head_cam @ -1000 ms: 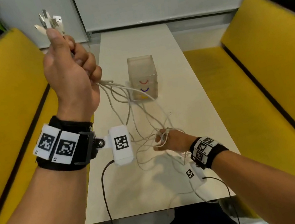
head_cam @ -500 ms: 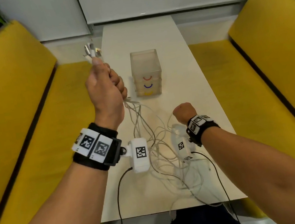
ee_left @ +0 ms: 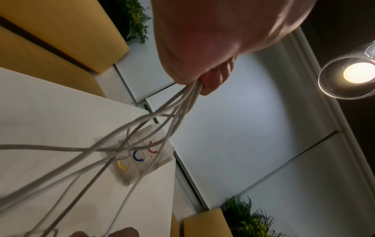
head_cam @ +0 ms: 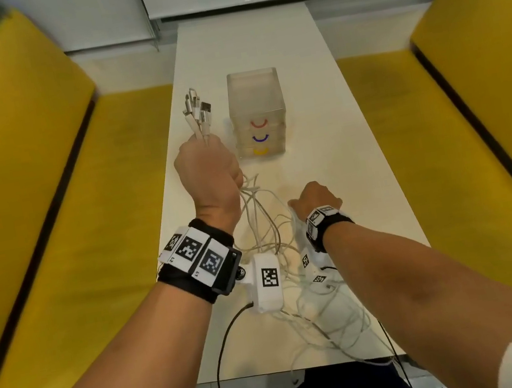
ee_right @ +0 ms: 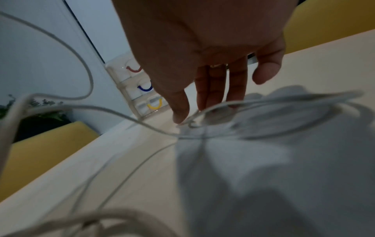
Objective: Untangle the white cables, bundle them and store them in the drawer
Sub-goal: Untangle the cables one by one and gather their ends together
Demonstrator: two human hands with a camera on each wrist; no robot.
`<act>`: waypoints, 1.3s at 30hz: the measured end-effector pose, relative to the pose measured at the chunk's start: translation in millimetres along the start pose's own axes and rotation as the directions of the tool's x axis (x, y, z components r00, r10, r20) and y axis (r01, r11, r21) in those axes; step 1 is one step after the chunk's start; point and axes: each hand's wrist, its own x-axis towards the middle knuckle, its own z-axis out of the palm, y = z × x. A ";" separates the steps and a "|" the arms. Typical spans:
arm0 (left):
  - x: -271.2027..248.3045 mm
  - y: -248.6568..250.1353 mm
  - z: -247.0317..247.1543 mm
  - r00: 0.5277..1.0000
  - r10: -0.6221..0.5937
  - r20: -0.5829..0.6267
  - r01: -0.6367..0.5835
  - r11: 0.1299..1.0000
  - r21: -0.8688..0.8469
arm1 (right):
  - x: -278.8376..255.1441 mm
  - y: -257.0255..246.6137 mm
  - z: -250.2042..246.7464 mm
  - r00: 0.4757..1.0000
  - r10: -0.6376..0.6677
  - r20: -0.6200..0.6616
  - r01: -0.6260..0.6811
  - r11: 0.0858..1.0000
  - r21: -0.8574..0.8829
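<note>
Nearest the person, the loose ends of the cables [head_cam: 318,329] sprawl over the table [head_cam: 357,177] edge, well short of the drawer unit [head_cam: 257,115]. A little closer to the unit, the right hand [head_cam: 313,198] hovers low over the strands; the right wrist view shows its fingers [ee_right: 215,86] straight and spread, tips reaching down to a loop, nothing gripped yet. Further on, just left of the unit, the left hand [head_cam: 206,168] is fisted round the gathered cables, with the plugs [head_cam: 196,109] standing up above the fist beside the unit's top. The left wrist view shows about 6 strands fanning out under the fist. The unit's 3 drawers, with red, blue and yellow handles, all look closed.

I judge the step to be untangling: one set of ends is collected, the tails are still crossed. The next move calls for the right hand to take the strands below the fist and draw along them, then coil; a drawer must still be opened.

Compared with 1.0 s ago, the left hand has dropped from high on the left to beside the unit, and the right hand has let go of the loop it pinched and moved nearer the unit.
</note>
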 end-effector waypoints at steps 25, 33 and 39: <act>-18.9 15.6 0.9 0.975 0.036 0.221 -0.083 0.975 0.208 | -152.3 -64.7 -172.1 0.683 -0.701 -0.205 0.653 0.460 0.602; -37.0 27.3 15.9 0.938 0.119 0.324 -0.213 0.939 0.271 | -176.4 -79.3 -158.0 0.728 -0.645 -0.233 0.621 0.475 0.624; -35.4 21.0 10.6 0.953 0.174 0.250 -0.260 0.891 0.372 | -176.1 -76.8 -148.1 0.717 -0.650 -0.252 0.659 0.516 0.547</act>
